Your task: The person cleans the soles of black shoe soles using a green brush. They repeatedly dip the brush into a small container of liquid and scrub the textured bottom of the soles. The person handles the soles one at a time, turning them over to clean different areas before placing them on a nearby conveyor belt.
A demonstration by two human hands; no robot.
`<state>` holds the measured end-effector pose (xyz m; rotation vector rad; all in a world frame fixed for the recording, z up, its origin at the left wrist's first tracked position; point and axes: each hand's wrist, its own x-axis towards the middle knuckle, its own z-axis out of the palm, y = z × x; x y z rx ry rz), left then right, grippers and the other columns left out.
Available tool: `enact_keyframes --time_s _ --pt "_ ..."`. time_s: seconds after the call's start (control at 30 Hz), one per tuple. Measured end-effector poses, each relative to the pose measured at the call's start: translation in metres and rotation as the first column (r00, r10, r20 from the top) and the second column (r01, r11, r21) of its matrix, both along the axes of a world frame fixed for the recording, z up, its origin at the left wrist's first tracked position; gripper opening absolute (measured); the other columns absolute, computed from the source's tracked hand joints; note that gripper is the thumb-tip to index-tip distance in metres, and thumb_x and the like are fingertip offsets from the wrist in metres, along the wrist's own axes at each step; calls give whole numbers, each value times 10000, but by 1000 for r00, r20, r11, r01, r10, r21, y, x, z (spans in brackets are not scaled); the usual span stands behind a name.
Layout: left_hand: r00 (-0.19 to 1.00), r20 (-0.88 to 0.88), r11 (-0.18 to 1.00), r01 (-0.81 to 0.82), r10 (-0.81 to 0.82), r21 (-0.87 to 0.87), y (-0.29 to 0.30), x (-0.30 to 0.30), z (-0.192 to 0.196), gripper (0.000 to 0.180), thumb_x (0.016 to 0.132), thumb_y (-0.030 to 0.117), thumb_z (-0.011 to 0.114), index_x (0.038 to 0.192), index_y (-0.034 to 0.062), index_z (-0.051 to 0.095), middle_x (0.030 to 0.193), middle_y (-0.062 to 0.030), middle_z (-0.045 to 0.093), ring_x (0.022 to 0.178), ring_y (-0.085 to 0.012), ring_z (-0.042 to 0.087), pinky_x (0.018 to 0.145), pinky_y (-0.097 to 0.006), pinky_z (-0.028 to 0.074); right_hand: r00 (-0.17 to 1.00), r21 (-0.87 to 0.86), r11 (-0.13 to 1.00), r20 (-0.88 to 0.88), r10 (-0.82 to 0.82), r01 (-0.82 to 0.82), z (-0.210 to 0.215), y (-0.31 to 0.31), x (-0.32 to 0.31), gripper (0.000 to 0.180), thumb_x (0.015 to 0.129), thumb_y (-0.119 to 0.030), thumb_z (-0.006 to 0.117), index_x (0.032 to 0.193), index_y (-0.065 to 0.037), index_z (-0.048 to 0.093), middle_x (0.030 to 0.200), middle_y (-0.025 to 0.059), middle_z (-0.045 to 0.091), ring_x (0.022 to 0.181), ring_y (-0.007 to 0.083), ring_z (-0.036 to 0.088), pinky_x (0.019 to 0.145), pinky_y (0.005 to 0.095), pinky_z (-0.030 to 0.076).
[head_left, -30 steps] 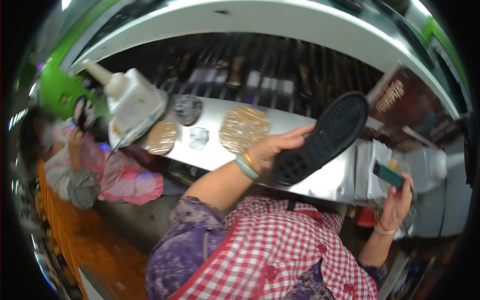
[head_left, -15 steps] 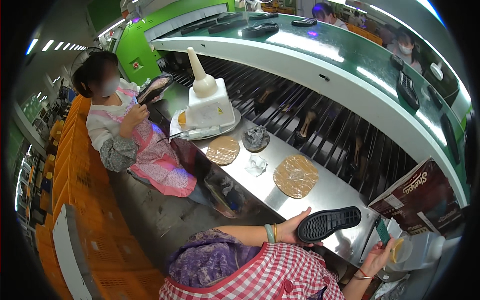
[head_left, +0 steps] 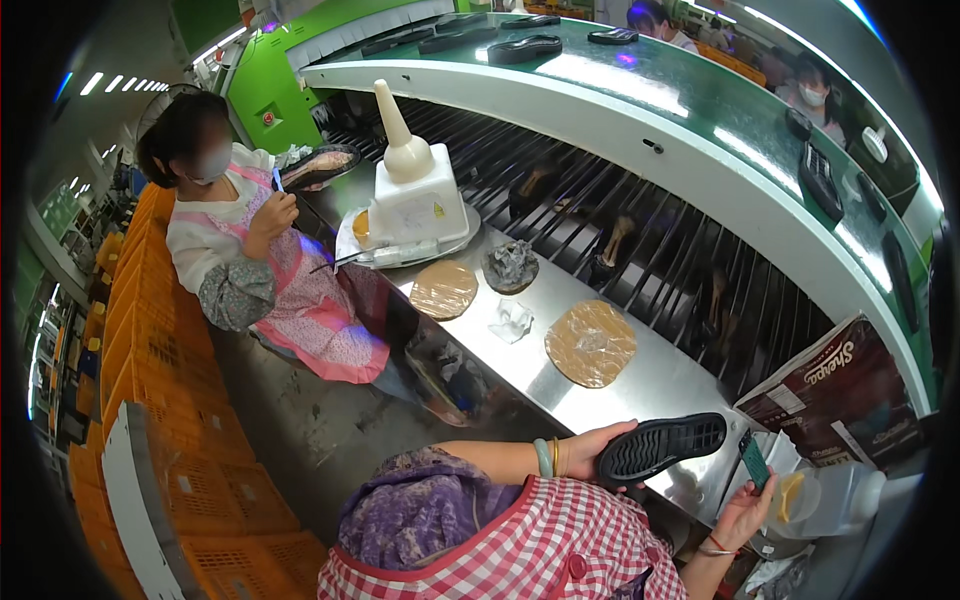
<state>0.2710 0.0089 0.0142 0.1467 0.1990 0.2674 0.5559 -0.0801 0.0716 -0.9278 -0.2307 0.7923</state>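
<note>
Beyond and well to the left of the left hand, we see a white bottle with a cone-shaped nozzle, and, directly beyond that hand, a film-wrapped brown disc. The left hand grasps one end of a black shoe sole, which extends rightward from it, ridged tread toward us. Farther right, the right hand pinches a small, flat green tool, a yellow-rimmed translucent tub just to its right.

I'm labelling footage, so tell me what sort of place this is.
Likely a shoe factory: black soles lie on a green conveyor belt, and the left hand holds a ridged sole.
</note>
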Motion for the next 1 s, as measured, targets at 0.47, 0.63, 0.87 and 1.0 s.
enact_keyframes --time_s 0.47,0.63,0.87,1.0 --pt "994 80 996 -70 75 -59 4 18 15 539 962 423 332 1325 33 412 1203 -193 561 1065 -413 561 799 -483 525 988 -20 989 57 -145 147 15 -20 6 308 924 -253 567 1136 -31 546 891 -13 565 666 46 489 587 168 393" --pt "998 29 989 -59 55 136 18 21 63 705 871 515 480 1391 68 315 1356 -210 410 1181 -453 452 821 -548 501 918 14 987 365 -154 160 42 -35 43 268 935 -188 534 1095 10 616 1059 20 566 823 85 530 674 225 418" --pt "1000 7 984 -23 22 175 13 53 72 746 840 559 479 1405 105 306 1362 -191 405 1190 -491 420 791 -592 511 702 -1 886 610 -367 464 81 -76 68 268 912 -254 570 1024 -15 615 875 43 645 647 75 594 582 198 461" --pt "993 -63 981 -86 98 175 -1 54 58 715 850 578 430 1388 116 343 1310 -168 470 1097 -487 500 714 -571 536 821 -51 910 455 -346 412 59 -73 77 286 901 -280 589 1015 -18 593 866 44 631 656 88 589 575 212 468"
